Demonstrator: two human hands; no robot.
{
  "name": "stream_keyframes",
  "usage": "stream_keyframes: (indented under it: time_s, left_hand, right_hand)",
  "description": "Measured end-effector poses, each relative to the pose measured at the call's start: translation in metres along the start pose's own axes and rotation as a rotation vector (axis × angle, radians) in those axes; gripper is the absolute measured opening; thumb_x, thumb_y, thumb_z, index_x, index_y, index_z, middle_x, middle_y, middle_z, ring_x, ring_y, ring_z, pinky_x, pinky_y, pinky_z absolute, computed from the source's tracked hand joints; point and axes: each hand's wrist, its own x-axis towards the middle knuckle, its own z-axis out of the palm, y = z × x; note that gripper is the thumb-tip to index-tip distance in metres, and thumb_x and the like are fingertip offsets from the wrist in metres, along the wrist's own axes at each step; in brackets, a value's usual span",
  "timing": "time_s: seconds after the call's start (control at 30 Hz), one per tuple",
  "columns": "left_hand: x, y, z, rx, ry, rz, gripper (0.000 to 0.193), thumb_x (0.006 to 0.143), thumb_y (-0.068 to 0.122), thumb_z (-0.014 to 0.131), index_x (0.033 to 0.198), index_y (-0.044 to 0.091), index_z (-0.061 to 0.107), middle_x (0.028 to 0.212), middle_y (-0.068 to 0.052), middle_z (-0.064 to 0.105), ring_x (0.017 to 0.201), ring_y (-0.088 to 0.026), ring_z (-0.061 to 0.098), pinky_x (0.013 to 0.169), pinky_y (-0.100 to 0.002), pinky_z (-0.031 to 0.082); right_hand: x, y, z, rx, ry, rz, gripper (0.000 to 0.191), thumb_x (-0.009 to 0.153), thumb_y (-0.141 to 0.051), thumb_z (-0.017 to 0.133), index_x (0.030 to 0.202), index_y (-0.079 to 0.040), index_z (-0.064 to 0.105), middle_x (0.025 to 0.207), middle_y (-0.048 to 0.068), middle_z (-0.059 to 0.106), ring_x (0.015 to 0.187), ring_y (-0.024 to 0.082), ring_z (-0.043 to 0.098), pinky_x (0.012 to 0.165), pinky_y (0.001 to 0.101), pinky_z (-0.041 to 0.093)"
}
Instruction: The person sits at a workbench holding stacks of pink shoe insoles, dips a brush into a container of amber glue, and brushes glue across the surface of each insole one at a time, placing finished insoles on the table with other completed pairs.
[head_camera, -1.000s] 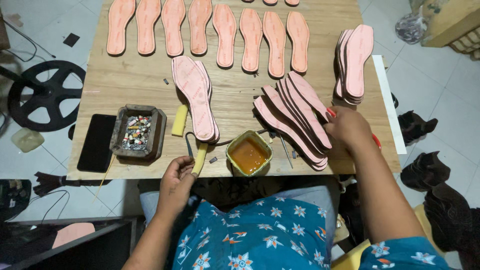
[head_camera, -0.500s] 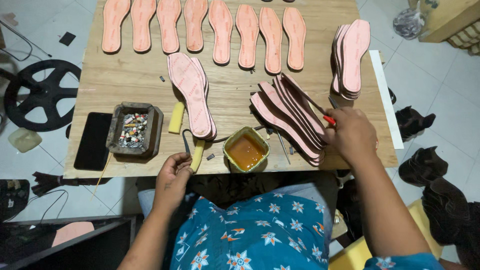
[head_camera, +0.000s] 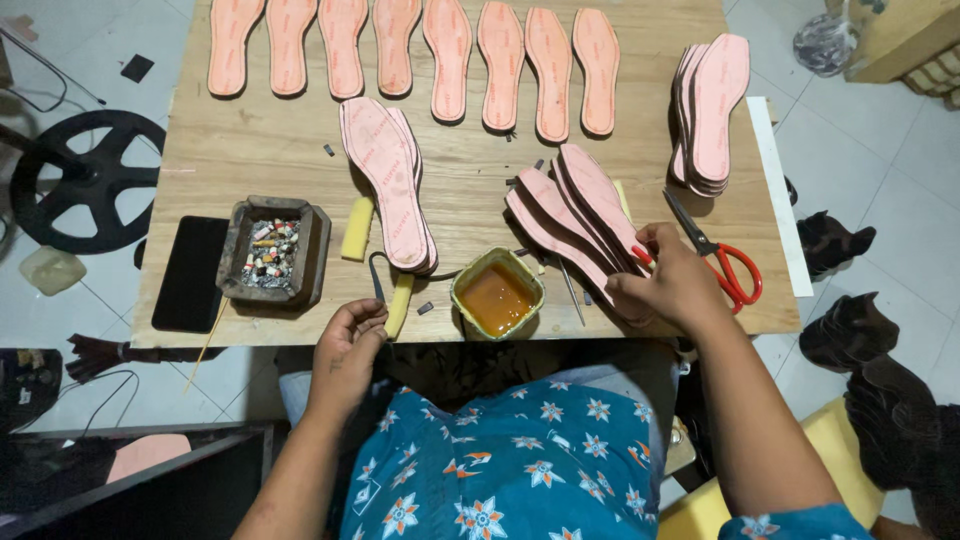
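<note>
The right hand (head_camera: 668, 285) is closed on the near end of a fanned stack of pink insoles (head_camera: 575, 215), the thumb and fingers pinched on the edge of the uppermost one. A second ago this hand was spread flat over the near end of the same stack; since then the fingers have been drawn together into a grip. Just right of the hand, red-handled scissors (head_camera: 718, 258) are seen lying on the wooden table (head_camera: 470, 180); earlier they were mostly hidden by the hand.

The left hand (head_camera: 347, 345) is held at the near edge of the table, fingers curled loosely inward with nothing visibly gripped; its place is much as before. Just beyond its fingertips a yellow sponge strip (head_camera: 399, 303) and a dark curved tool are found, and to the right a small square tin of orange glue (head_camera: 496, 295) is set between the two hands.

Farther out, a second pile of insoles (head_camera: 388, 180) lies at mid-table, with a tray of small scraps (head_camera: 272, 250) and a black phone (head_camera: 190, 272) to its left. A row of single insoles (head_camera: 420, 45) is laid along the far edge, and another stack (head_camera: 710, 110) rests at the far right. These things are unchanged in place.
</note>
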Motion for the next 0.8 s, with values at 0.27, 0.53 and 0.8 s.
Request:
stream_keyframes:
  time_s: [0.27,0.53,0.8]
  left_hand:
    - [0.002,-0.003,-0.002,0.018,0.003,-0.017,0.035,0.09,-0.001,0.058,0.125,-0.005,0.057,0.119,-0.014,0.065,0.114,-0.019,0.063,0.102,-0.031,0.049]
    - [0.001,-0.004,-0.002,0.02,-0.003,-0.011,0.035,0.09,-0.001,0.058,0.125,-0.005,0.056,0.12,-0.014,0.065,0.114,-0.019,0.064,0.102,-0.03,0.049]
    - [0.001,0.0,0.0,0.019,0.003,0.009,0.035,0.091,-0.001,0.058,0.126,-0.005,0.057,0.12,-0.013,0.065,0.113,-0.019,0.064,0.102,-0.031,0.049]
  right_hand:
    - [-0.039,0.004,0.014,-0.008,0.119,-0.123,0.07,0.067,-0.038,0.09,0.119,-0.002,0.06,0.117,0.021,0.069,0.108,0.033,0.067,0.091,0.0419,0.054]
    - [-0.031,0.017,0.009,0.219,-0.062,0.08,0.079,0.071,-0.045,0.082,0.133,-0.002,0.059,0.124,0.02,0.068,0.108,0.029,0.07,0.092,0.0387,0.053]
    - [-0.016,0.023,0.022,0.042,-0.207,-0.042,0.107,0.057,-0.053,0.09,0.142,0.003,0.054,0.134,0.028,0.058,0.124,0.035,0.058,0.103,0.0412,0.046]
